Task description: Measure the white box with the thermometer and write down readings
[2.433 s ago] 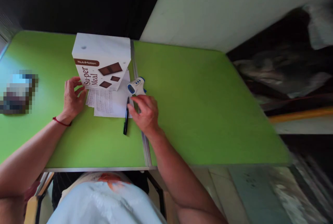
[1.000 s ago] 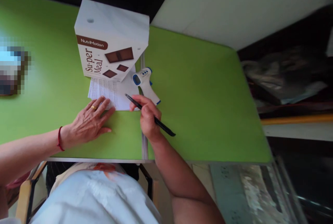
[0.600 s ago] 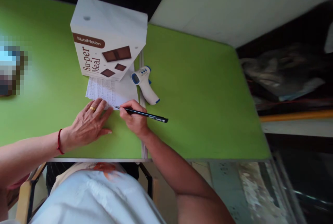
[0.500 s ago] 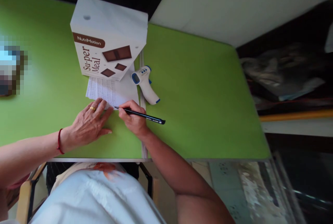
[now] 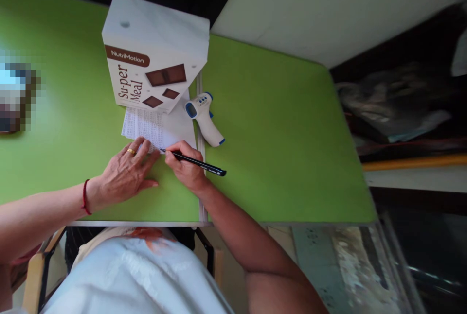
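A sheet of paper [image 5: 175, 127] with rows of small handwriting lies on the green table, its far part under a white box [image 5: 164, 42] marked "NutriMotion Su-per Meal". My left hand [image 5: 126, 170], with a ring and a red bracelet, rests palm down, fingers spread over the sheet's near left edge. In my right hand [image 5: 186, 168] a black pen [image 5: 204, 165] is pinched, its tip on the paper near the lower edge, close to my left fingertips. Just right of the sheet lies a white and blue infrared thermometer [image 5: 205, 118].
The green table [image 5: 277, 148] has a seam running from its front edge beneath the thermometer. A blurred-out framed object [image 5: 14, 100] is at the far left. Right of the table stands a dark shelf with a crumpled plastic bag [image 5: 394, 105]. A chair armrest [image 5: 34, 280] shows at lower left.
The pen's back end has swung slightly left and down, while its tip stays on the paper near the same spot. My left hand keeps its place; the whole view has shifted slightly.
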### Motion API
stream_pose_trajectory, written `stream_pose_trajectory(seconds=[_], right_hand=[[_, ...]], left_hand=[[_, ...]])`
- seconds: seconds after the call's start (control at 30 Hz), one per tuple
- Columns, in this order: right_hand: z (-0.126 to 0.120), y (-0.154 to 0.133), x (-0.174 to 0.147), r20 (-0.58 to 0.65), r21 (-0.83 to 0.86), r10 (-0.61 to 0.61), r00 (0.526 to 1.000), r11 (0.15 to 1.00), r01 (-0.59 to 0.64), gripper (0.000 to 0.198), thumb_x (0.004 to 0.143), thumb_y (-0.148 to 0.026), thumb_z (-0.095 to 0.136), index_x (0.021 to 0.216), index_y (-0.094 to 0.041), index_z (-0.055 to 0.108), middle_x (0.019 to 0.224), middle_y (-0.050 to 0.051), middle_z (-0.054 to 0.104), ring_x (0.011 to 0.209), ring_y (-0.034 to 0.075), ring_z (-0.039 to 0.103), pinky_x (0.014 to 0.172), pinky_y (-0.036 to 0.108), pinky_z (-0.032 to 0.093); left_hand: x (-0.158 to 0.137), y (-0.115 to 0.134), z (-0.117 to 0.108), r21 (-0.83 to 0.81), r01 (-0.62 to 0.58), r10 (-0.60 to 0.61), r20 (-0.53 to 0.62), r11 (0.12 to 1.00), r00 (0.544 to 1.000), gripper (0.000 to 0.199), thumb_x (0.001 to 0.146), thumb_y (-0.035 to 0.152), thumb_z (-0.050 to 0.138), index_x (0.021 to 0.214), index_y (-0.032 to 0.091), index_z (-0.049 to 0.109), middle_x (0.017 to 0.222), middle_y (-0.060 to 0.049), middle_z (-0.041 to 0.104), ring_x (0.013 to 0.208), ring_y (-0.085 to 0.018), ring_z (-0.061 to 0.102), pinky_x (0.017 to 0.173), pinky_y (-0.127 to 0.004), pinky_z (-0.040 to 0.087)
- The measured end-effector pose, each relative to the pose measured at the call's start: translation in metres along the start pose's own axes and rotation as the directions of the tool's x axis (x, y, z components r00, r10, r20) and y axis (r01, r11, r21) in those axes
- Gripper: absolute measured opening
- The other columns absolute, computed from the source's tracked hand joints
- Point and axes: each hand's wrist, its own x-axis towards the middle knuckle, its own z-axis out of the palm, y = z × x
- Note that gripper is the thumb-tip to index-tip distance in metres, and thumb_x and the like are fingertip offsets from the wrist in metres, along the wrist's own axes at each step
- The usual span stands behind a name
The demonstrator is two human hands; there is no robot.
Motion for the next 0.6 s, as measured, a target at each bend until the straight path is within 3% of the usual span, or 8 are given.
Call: stream_pose_trajectory(seconds=[0.37, 0.6], right_hand=[[0.0000, 0.0023, -0.0010, 0.006, -0.017, 0.015, 1.000, 1.000, -0.015, 0.023, 0.095, -0.040, 0.059, 0.078, -0.025, 0.061, 0.063, -0.004, 0.063, 0.054, 0.013, 0.057, 0.056, 0.025, 0.048], [0.0006, 0.0009, 0.0002, -0.043, -0.015, -0.020, 0.999, 1.000, 0.020, 0.018, 0.094, -0.034, 0.060, 0.078, -0.025, 0.059, 0.062, -0.005, 0.064, 0.053, 0.013, 0.057, 0.056, 0.024, 0.048]], left_hand=[[-0.0004, -0.0015, 0.0018, 0.031, -0.014, 0.015, -0.016, 0.999, 1.000, 0.073, 0.097, 0.051, 0.069, 0.153, 0.007, 0.052, 0.149, -0.027, 0.053, 0.147, -0.044, 0.045, 0.114, -0.054, 0.051], [-0.0004, -0.0020, 0.0029, 0.021, -0.011, 0.011, -0.021, 1.000, 1.000, 0.073, 0.096, 0.050, 0.071, 0.152, 0.008, 0.053, 0.149, -0.027, 0.053, 0.149, -0.045, 0.044, 0.115, -0.054, 0.051]])
